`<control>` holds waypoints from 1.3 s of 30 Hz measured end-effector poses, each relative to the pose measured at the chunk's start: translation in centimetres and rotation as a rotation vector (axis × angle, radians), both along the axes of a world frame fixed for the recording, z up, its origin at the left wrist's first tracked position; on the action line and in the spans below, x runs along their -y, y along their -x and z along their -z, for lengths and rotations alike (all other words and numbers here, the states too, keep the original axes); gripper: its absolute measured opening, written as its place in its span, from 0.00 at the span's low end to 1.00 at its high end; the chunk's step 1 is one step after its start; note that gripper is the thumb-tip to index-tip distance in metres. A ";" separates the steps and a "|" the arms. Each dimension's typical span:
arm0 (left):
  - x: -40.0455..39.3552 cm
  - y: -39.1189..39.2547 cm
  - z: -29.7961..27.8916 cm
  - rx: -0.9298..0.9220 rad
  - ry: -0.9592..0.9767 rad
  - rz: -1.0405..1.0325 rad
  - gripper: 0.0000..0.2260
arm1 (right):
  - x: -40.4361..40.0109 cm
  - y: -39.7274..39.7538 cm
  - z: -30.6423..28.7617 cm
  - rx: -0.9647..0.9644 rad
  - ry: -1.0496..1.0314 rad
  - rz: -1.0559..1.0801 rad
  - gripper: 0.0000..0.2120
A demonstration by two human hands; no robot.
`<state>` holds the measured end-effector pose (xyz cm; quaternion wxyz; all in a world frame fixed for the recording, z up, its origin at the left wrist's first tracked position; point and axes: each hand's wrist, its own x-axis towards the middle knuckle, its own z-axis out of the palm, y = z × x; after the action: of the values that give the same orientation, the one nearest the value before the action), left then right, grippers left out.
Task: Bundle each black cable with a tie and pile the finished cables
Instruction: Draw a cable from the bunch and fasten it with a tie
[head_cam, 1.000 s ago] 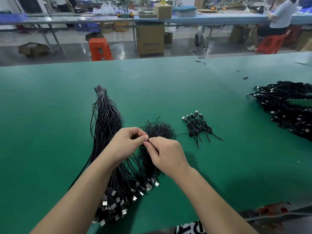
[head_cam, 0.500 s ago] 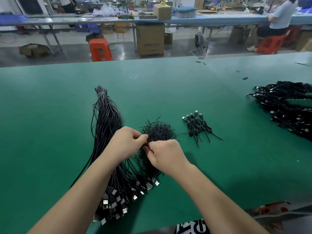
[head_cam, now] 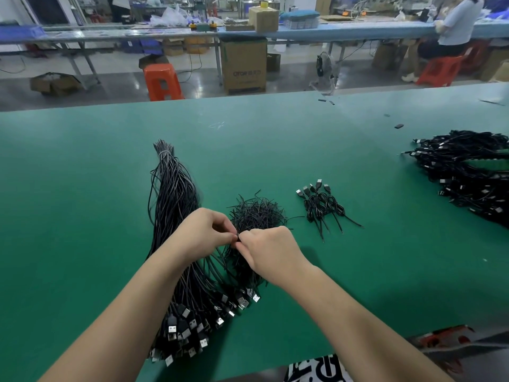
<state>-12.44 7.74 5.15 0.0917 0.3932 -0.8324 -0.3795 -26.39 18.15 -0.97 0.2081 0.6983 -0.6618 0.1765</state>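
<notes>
Both hands [head_cam: 209, 232] [head_cam: 271, 250] pinched tie over tie heap [head_cam: 256, 213], fingertips closer together than before; tie singled out, cable [head_cam: 176, 194] wrapping next.

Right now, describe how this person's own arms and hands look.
Both forearms are bare as far as the picture shows, with no sleeves in sight. The left hand and right hand wear no gloves, and no rings, watch or bracelet show.

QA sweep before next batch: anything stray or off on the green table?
Mostly tidy. A few small dark bits lie loose on the green table at far right, apart from the cable piles; too small to identify. Both hands, left hand and right hand, pinch something small and black.
</notes>
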 end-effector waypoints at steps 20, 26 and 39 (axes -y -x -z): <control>0.0 -0.8 0.1 -0.446 -0.311 -0.224 0.05 | 1.4 1.9 -3.9 1.255 -0.310 -0.036 0.12; -0.6 -0.1 0.0 -0.489 -0.226 -0.156 0.04 | 1.8 1.8 -3.7 1.328 -0.280 -0.010 0.18; -1.7 0.1 0.3 -0.268 0.361 -0.031 0.04 | 1.1 2.4 -3.0 1.974 -0.340 -0.207 0.07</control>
<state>-12.51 9.43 4.86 0.2762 0.3291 -0.8612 -0.2716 -28.74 17.08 2.00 -0.5520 0.3144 -0.4906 0.5965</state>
